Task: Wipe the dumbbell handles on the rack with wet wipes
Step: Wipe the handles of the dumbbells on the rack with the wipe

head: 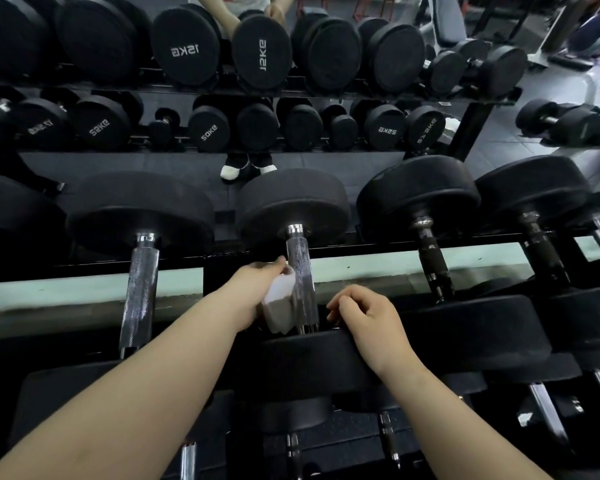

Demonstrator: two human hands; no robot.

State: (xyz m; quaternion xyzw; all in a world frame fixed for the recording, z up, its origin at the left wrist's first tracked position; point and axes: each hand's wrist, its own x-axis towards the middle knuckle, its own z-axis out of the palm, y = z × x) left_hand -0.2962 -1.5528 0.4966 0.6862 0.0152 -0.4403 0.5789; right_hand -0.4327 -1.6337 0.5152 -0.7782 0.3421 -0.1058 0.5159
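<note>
At the top tier of a gym rack (364, 250), a person's left hand (257, 289) pinches a folded white wipe (278, 306) against the left side of the centre chrome handle (301, 268), fingers and thumb curled round the cloth. The right hand (368, 320), at 4 o'clock from the handle, rests on the rim of the near head (309, 362), fingers loosely curled and gripping nothing.

The handle runs from 12 to 6 o'clock between the far head (291, 202) and the near head. The wipe covers its lower half, and the upper half is bare up to the collar. Open room lies at 9 o'clock, between the left hand and the next chrome handle (141, 285), which is well apart. At 3 o'clock there is a similar gap before a black-gripped handle (433, 265). The far heads along the row sit close together with narrow gaps between them. A pale ledge (84, 292) shows under the handles.

At 12 o'clock a mirror (153, 164) backs the rack and reflects two tiers of black dumbbells with reversed weight marks, plus a pair of black-and-white shoes (232, 171). At 6 o'clock the lower tier holds more dumbbells (291, 445), their handles showing below the near heads. The rack's top tier holds at least five dumbbells side by side, and both forearms cross over the front edge.
</note>
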